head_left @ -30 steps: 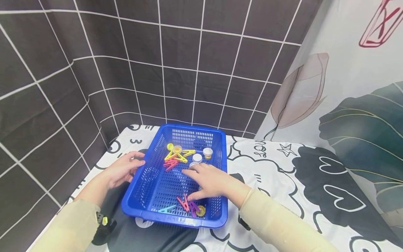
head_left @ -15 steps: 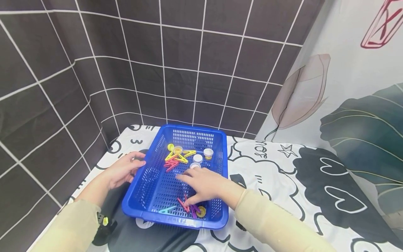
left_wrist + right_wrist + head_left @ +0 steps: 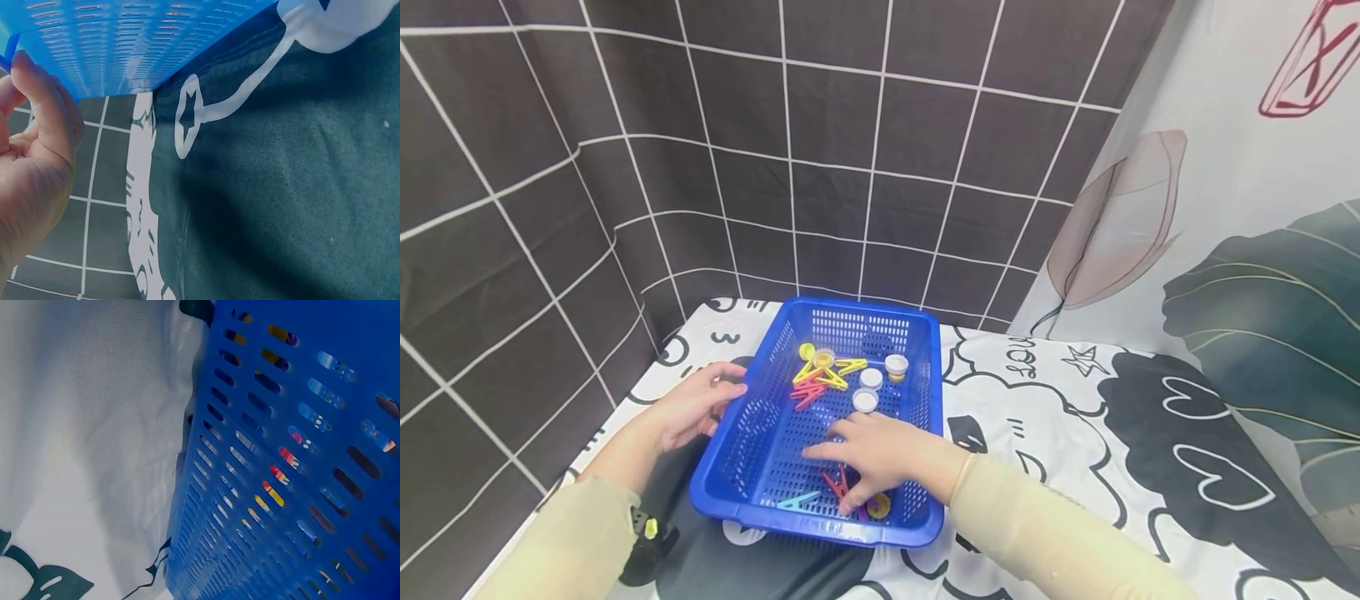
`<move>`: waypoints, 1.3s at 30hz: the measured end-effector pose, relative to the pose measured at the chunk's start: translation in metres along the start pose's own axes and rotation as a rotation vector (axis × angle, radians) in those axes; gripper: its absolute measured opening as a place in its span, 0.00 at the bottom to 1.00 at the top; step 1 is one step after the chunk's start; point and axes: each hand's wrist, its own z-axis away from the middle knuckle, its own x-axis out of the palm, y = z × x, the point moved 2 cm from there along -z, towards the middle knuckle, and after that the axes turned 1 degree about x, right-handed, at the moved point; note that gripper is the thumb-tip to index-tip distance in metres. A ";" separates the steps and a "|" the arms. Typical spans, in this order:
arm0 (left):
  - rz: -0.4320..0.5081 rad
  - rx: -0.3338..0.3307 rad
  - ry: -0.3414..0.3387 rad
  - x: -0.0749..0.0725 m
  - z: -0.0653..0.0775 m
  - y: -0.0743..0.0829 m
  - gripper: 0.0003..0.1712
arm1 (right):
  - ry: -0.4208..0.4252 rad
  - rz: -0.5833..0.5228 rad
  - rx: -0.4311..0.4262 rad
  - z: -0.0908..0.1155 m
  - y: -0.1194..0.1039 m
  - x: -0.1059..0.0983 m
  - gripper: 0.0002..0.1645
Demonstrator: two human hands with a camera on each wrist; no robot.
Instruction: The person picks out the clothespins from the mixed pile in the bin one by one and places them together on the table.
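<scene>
A blue slotted basket point(image 3: 805, 518) sits on the patterned cloth. My left hand point(image 3: 688, 408) grips its left rim, as the left wrist view also shows with the fingers point(image 3: 44, 103) at the rim. My right hand point(image 3: 883, 454) reaches inside with fingers spread, above a red-pink clothespin point(image 3: 832, 483) and a purple clothespin it mostly hides. Beside it lie a teal clothespin point(image 3: 799, 501) and a round yellow piece point(image 3: 878, 506). In the right wrist view the basket wall point(image 3: 369, 350) blocks the hand.
Farther back in the basket lie yellow clothespins point(image 3: 833, 380), red clothespins point(image 3: 808, 393) and a clear tub with yellow contents point(image 3: 823, 358). White-topped tubs point(image 3: 896, 364) stand along the right. A dark grid-patterned curtain point(image 3: 827, 200) hangs behind.
My right hand has moved nearer and slightly left inside the basket, uncovering a white-topped tub and covering more of the purple clothespin. The left hand stays at the rim.
</scene>
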 end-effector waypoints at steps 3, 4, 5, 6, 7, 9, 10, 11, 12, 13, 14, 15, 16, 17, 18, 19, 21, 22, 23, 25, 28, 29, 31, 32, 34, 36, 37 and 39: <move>0.003 -0.001 0.007 0.000 0.000 0.000 0.31 | -0.005 0.017 -0.013 -0.002 -0.001 -0.002 0.49; 0.002 -0.001 0.008 -0.001 0.000 -0.001 0.31 | -0.007 0.022 -0.017 -0.002 -0.001 -0.003 0.49; 0.000 0.000 0.010 -0.001 0.000 -0.001 0.31 | -0.010 0.025 -0.019 -0.003 -0.002 -0.004 0.49; -0.003 0.001 0.010 -0.001 -0.001 -0.002 0.31 | -0.012 0.029 -0.022 -0.004 -0.002 -0.005 0.49; -0.002 -0.002 0.014 -0.001 -0.001 -0.002 0.31 | -0.016 0.034 -0.024 -0.005 -0.002 -0.006 0.50; -0.005 -0.001 0.013 -0.002 -0.001 -0.003 0.31 | -0.028 0.044 -0.023 -0.007 -0.003 -0.007 0.50; -0.006 0.000 0.011 -0.002 -0.001 -0.003 0.31 | -0.034 0.041 -0.022 -0.007 -0.003 -0.007 0.50; -0.007 0.000 0.014 -0.002 -0.001 -0.003 0.31 | -0.041 0.037 -0.020 -0.008 -0.004 -0.007 0.50; -0.006 -0.001 0.014 -0.002 -0.001 -0.002 0.31 | -0.046 0.035 -0.020 -0.009 -0.004 -0.007 0.50; -0.004 -0.003 0.017 -0.002 -0.001 -0.002 0.31 | -0.051 0.031 -0.020 -0.009 -0.004 -0.007 0.50; -0.005 -0.002 0.014 -0.002 0.000 -0.001 0.31 | -0.054 0.029 -0.022 -0.010 -0.005 -0.008 0.50; -0.003 -0.005 0.015 -0.002 0.000 -0.001 0.31 | -0.057 0.027 -0.023 -0.011 -0.005 -0.008 0.50; -0.004 -0.004 0.013 -0.002 0.000 0.000 0.32 | -0.061 0.024 -0.024 -0.012 -0.006 -0.008 0.50; -0.002 -0.006 0.014 -0.002 0.001 0.000 0.31 | -0.063 0.025 -0.023 -0.013 -0.007 -0.008 0.50; -0.001 -0.007 0.013 -0.002 0.001 0.001 0.31 | -0.067 0.025 -0.023 -0.014 -0.007 -0.009 0.50; 0.000 -0.008 0.013 -0.003 0.002 0.001 0.31 | -0.072 0.025 -0.021 -0.016 -0.008 -0.009 0.50; 0.000 -0.006 0.011 -0.003 0.002 0.002 0.31 | -0.082 0.028 -0.020 -0.019 -0.010 -0.010 0.51; 0.000 -0.005 0.011 -0.003 0.003 0.002 0.31 | -0.087 0.028 -0.024 -0.021 -0.012 -0.010 0.51; 0.000 -0.005 0.013 -0.003 0.003 0.003 0.31 | -0.091 0.031 -0.031 -0.023 -0.014 -0.010 0.51; -0.001 -0.003 0.012 -0.003 0.002 0.003 0.31 | -0.102 0.039 -0.042 -0.026 -0.017 -0.009 0.50; 0.002 0.002 0.011 -0.003 0.000 0.003 0.30 | -0.114 0.063 -0.046 -0.027 -0.020 -0.005 0.50; 0.004 0.003 0.010 -0.003 0.000 0.002 0.30 | -0.116 0.071 -0.043 -0.027 -0.020 -0.004 0.50; 0.005 0.004 0.006 -0.003 -0.001 0.002 0.30 | -0.121 0.078 -0.036 -0.026 -0.021 -0.004 0.50; 0.004 0.003 0.005 -0.003 -0.001 0.002 0.30 | -0.123 0.081 -0.038 -0.025 -0.021 -0.004 0.50; -0.004 0.001 0.001 -0.003 -0.001 0.001 0.30 | -0.131 0.076 -0.034 -0.023 -0.020 -0.007 0.51; -0.009 -0.001 -0.003 -0.002 -0.002 0.001 0.30 | -0.136 0.082 -0.027 -0.021 -0.018 -0.013 0.51; -0.010 -0.002 -0.005 -0.002 -0.001 0.000 0.30 | -0.139 0.087 -0.023 -0.020 -0.018 -0.015 0.51; -0.011 -0.001 -0.005 -0.002 -0.001 -0.001 0.30 | -0.142 0.102 -0.012 -0.020 -0.016 -0.021 0.52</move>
